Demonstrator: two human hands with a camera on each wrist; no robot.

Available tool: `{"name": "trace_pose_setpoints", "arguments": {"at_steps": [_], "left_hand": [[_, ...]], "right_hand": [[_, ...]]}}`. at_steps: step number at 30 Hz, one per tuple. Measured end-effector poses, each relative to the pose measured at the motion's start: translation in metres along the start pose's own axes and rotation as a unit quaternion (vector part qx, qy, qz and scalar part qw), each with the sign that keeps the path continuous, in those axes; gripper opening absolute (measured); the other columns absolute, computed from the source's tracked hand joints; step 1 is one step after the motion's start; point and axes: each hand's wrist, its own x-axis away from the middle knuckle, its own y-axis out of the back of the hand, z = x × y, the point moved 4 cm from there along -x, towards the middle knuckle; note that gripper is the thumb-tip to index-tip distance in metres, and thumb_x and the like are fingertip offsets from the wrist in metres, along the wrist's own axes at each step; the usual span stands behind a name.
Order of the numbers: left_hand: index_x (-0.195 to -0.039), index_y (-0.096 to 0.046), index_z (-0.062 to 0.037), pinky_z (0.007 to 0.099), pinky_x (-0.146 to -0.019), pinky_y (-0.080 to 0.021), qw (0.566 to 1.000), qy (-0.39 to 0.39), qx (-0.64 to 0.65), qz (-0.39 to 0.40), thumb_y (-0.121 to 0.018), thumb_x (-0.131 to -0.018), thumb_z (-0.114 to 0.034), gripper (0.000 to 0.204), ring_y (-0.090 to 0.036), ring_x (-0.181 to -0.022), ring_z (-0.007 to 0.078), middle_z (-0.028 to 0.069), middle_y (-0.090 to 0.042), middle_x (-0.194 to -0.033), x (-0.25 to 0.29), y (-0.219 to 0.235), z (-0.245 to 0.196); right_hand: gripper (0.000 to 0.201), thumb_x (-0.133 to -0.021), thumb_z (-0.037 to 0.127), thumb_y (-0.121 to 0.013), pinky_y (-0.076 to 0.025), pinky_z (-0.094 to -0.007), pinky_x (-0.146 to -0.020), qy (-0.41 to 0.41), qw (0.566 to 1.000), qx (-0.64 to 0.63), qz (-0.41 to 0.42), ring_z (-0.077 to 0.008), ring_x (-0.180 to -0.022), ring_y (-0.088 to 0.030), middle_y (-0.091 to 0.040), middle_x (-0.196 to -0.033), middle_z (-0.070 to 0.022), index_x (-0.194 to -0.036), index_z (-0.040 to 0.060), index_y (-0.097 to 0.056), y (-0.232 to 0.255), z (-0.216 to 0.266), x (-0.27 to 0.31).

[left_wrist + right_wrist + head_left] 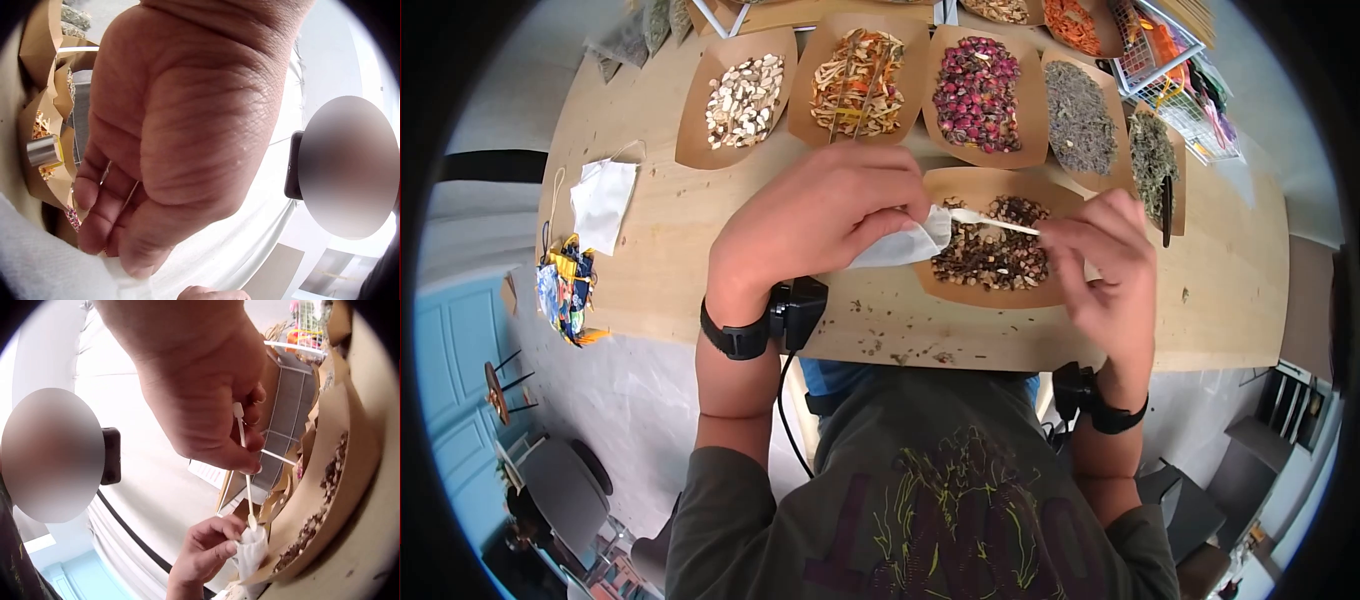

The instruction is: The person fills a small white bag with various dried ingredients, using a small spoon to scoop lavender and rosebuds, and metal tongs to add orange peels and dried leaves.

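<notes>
My left hand (830,205) pinches a white gauzy bag (905,245) by its rim, over the left side of a brown paper tray (975,180). Dark brown and tan chopped pieces (990,262) fill that tray. Between the fingers of my right hand (1110,260) is a slim white spoon (1000,222), pointing left. In the right wrist view, the spoon's tip (252,522) sits right at the bag's mouth. The bag's inside is hidden. In the left wrist view, the palm covers most of the scene and white fabric (50,262) shows below.
Behind stand paper trays of white slices (745,100), orange-yellow shreds with metal tongs (870,90), dried rosebuds (975,95) and grey-purple buds (1080,120). White bags (603,205) and patterned pouches (565,290) lie left. A wire basket (1160,60) stands back right. Crumbs dot the front edge.
</notes>
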Motion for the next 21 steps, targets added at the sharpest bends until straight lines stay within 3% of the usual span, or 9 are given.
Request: {"name": "trace_pose_setpoints", "arguments": {"at_steps": [3,8,21], "left_hand": [[-0.102,-0.073,-0.0038,0.0432,-0.081,-0.055,1.0,-0.001,-0.001,0.001,-0.078,-0.094,-0.005,0.01,-0.068,-0.095,0.0339,0.0089,-0.07,-0.102,0.0,0.0,-0.001],[-0.102,-0.073,-0.004,0.0433,-0.083,-0.054,1.0,0.006,-0.01,0.005,-0.079,-0.093,-0.005,0.01,-0.068,-0.096,0.0341,0.0088,-0.07,-0.103,0.001,-0.001,0.0],[-0.102,-0.073,-0.0046,0.0435,-0.083,-0.054,1.0,0.01,-0.007,0.006,-0.078,-0.093,-0.005,0.01,-0.068,-0.096,0.0343,0.0085,-0.071,-0.104,0.001,-0.001,0.0]], "right_hand": [[0.017,-0.08,-0.005,-0.079,-0.045,-0.0423,-0.092,-0.045,0.996,0.044,0.06,-0.0294,-0.09,-0.06,-0.069,-0.086,-0.0078,-0.097,0.0014,-0.081,0.007,-0.025,0.014],[0.012,-0.08,-0.003,-0.079,-0.043,-0.0426,-0.087,-0.057,0.993,0.063,0.084,-0.0296,-0.086,-0.059,-0.069,-0.081,-0.0066,-0.09,0.0031,-0.08,0.008,-0.036,0.025],[0.013,-0.08,-0.004,-0.079,-0.041,-0.0413,-0.09,-0.038,0.99,-0.057,0.126,-0.0274,-0.087,-0.058,-0.068,-0.08,-0.0053,-0.091,0.0037,-0.08,-0.027,-0.029,0.024]]}}
